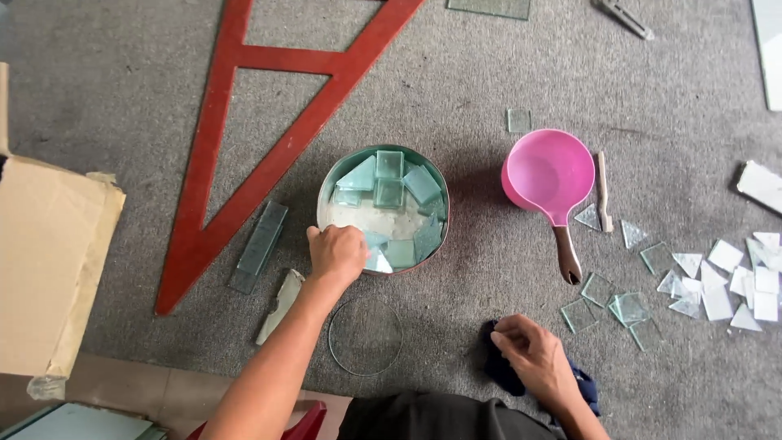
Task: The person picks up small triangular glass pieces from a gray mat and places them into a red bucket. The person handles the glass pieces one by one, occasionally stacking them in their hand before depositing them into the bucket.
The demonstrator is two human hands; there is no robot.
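Both hands busy: my left hand (337, 254) curls into the glass-filled bowl (326, 189) at twelve o'clock, my right hand (533, 356) pinching a dark cloth (498, 371).

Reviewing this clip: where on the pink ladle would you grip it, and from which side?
Grip the pink ladle by its brownish handle, which sticks out from the bowl toward the person, lying flat on the grey carpet. Come from the near side with the right hand, the nearer hand; the round bowl looks too wide to pinch easily. Loose glass pieces lie just right of the handle, so probably avoid that side.
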